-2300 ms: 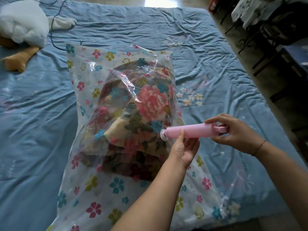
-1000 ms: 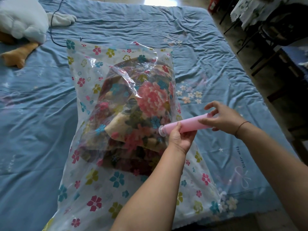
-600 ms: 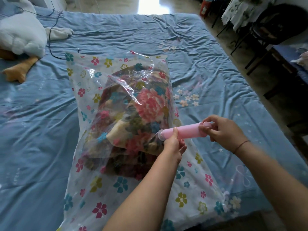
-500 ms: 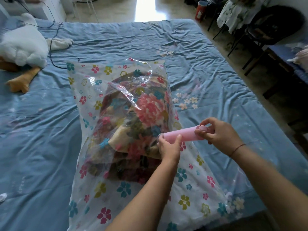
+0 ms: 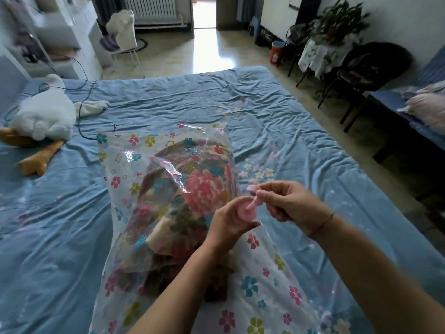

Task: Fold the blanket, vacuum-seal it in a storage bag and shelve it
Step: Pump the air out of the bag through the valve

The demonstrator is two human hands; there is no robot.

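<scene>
The left hand (image 5: 228,222) grips the pink pump (image 5: 243,212) by its barrel while the right hand (image 5: 289,203) pinches the plunger handle (image 5: 251,188). The nozzle is hidden, perhaps against the storage bag (image 5: 149,145). The folded blanket (image 5: 199,189) lies inside the bag on the bed (image 5: 289,131), with a plush goose (image 5: 45,116) well apart.

One storage bag (image 5: 125,150), one blanket (image 5: 204,189), one pink pump (image 5: 244,212), one plush goose (image 5: 45,116), two hands (image 5: 226,225) (image 5: 289,203).

No text, label, brand or number is readable anywhere here.

Bare forearms (image 5: 375,268); 1 thin, perhaps red, wrist cord (image 5: 321,225).
</scene>
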